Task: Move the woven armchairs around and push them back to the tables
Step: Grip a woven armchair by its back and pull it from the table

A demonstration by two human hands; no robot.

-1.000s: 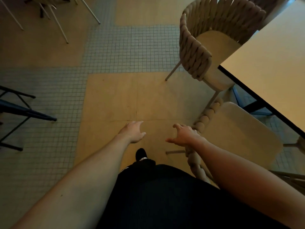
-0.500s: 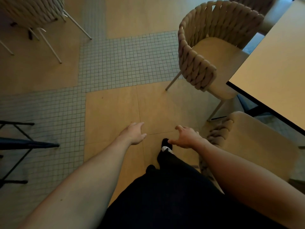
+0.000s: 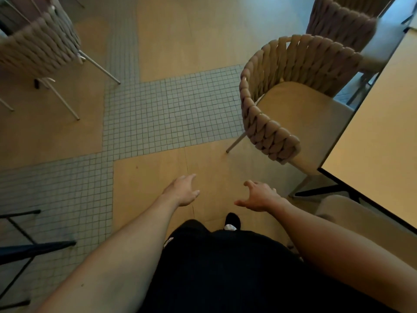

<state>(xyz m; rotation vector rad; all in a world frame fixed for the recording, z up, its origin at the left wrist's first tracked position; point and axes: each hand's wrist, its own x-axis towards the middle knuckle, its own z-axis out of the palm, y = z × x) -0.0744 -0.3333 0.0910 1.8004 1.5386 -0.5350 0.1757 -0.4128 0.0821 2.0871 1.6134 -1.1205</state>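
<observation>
Left hand [image 3: 183,190], right hand [image 3: 259,196] — both empty — near woven armchair [image 3: 270,123].

no readable text, no labels, no brands, no numbers, no signs

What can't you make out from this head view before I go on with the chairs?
- Beige woven armchair: front of its seat hidden under the pale tabletop.
- Second cushioned seat: mostly behind the right arm.
- Woven chair at top left: cut off by the frame edge.

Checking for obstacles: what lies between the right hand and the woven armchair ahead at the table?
Head view: only bare floor separates the right hand from the woven armchair.
</observation>
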